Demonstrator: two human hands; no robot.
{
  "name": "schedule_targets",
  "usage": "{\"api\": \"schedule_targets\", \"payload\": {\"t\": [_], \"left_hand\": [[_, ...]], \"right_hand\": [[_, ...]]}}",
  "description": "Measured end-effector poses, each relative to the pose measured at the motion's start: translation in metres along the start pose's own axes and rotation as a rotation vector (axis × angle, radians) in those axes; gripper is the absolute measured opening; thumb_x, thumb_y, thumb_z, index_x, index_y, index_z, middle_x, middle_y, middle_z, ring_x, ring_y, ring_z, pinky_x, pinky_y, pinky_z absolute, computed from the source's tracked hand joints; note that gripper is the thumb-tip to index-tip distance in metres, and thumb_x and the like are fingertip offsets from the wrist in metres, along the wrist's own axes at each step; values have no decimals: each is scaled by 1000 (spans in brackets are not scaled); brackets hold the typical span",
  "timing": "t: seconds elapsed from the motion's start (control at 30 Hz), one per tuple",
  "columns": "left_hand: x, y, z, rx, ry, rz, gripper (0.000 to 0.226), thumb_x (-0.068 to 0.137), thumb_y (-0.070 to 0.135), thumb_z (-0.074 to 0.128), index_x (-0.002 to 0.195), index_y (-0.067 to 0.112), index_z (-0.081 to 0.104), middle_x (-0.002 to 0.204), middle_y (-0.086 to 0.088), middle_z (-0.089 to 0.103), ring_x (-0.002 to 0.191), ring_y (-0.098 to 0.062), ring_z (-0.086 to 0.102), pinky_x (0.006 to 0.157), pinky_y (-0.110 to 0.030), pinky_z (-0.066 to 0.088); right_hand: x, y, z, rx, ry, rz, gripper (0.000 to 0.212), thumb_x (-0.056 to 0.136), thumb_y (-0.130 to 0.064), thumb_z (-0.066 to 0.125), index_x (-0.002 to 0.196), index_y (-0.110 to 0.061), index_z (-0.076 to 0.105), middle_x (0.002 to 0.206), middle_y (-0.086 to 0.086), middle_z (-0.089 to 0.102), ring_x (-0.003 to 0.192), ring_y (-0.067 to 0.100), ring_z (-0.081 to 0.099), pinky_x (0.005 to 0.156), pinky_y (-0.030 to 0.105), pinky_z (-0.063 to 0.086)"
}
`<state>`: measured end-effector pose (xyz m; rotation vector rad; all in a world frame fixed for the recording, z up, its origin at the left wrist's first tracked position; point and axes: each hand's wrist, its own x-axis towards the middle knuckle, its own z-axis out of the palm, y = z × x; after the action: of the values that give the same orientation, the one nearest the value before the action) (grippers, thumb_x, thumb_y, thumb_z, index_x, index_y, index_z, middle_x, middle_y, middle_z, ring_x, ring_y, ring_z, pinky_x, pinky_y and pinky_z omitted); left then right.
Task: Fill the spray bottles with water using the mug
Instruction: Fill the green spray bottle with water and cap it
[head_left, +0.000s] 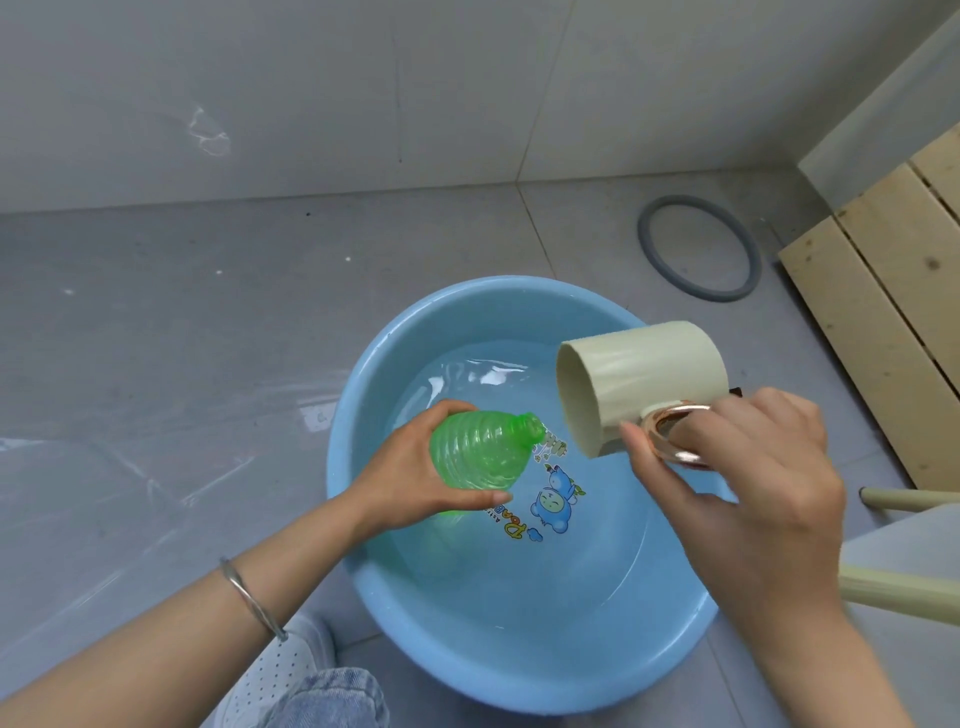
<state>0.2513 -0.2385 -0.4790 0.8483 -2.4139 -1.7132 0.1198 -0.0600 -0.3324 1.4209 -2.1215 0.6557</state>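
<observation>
In the centre of the frame, the left hand (415, 470) is gripping the green bottle (483, 452), fingers wrapped round its ribbed body, tilting it over the blue basin (467, 667) with the open neck pointing right. Near it on the right, the right hand (753, 483) is holding the cream mug (639, 384) by its copper ring handle (680, 456), fingers curled on it. The mug is lying tipped sideways above the water (545, 571).

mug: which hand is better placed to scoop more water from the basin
Right. The right hand grips the mug and holds it tipped just above the basin, so it could probably dip straight down. The left hand is occupied holding the bottle.
</observation>
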Motion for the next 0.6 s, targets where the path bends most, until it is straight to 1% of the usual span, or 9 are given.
{"api": "schedule_targets", "payload": {"t": [0.07, 0.13, 0.17, 0.2, 0.27, 0.33, 0.43, 0.6], "left_hand": [[-1, 0, 0, -1, -2, 1, 80, 42, 72, 81, 111, 46, 50, 110, 30, 59, 106, 6, 55, 95, -20, 45], [-1, -1, 0, -3, -1, 0, 79, 43, 71, 82, 110, 47, 50, 108, 31, 59, 104, 7, 56, 92, -19, 45], [-1, -1, -1, 0, 0, -2, 79, 42, 71, 82, 110, 48, 50, 108, 31, 59, 104, 7, 56, 92, -19, 45], [0, -1, -1, 2, 1, -2, 80, 42, 71, 82, 111, 48, 50, 109, 31, 59, 105, 6, 55, 93, -20, 45], [1, -2, 0, -1, 4, 5, 83, 42, 73, 82, 113, 46, 51, 112, 28, 60, 109, 3, 56, 97, -25, 46], [1, -1, 1, -1, 6, 14, 83, 42, 73, 81, 114, 43, 52, 113, 28, 60, 110, 3, 56, 100, -27, 45], [1, -1, 1, 11, 9, 7, 82, 42, 73, 80, 112, 44, 51, 113, 27, 59, 110, 3, 55, 99, -27, 45], [1, -1, 1, 3, 4, -2, 82, 42, 73, 81, 113, 44, 52, 112, 27, 60, 108, 1, 57, 98, -29, 47]], "right_hand": [[-9, 10, 8, 68, -42, 213, 35, 82, -22, 68, 56, -8, 48, 56, -2, 41, 64, 14, 28, 66, 27, 26], [-22, 23, 19, 188, -107, 445, 38, 80, -21, 72, 56, -7, 46, 56, -2, 42, 62, 20, 36, 62, 34, 34], [-29, 29, 25, 246, -138, 535, 39, 80, -19, 74, 57, -6, 46, 56, -1, 45, 63, 24, 41, 61, 38, 39], [-37, 34, 31, 263, -173, 588, 39, 79, -18, 75, 57, -6, 45, 56, 0, 46, 63, 26, 43, 60, 40, 39], [-53, 43, 42, 203, -253, 595, 42, 78, -15, 77, 56, -10, 41, 55, -3, 43, 62, 22, 41, 60, 34, 31], [-65, 48, 49, 147, -331, 563, 45, 75, -12, 78, 56, -16, 38, 54, -5, 41, 60, 20, 40, 60, 31, 24], [-76, 51, 56, 116, -409, 531, 47, 71, -9, 81, 57, -20, 38, 54, -7, 40, 57, 25, 42, 61, 32, 24], [-86, 52, 61, 108, -458, 517, 49, 71, -8, 81, 58, -21, 36, 54, -13, 34, 56, 24, 41, 60, 33, 24]]}}
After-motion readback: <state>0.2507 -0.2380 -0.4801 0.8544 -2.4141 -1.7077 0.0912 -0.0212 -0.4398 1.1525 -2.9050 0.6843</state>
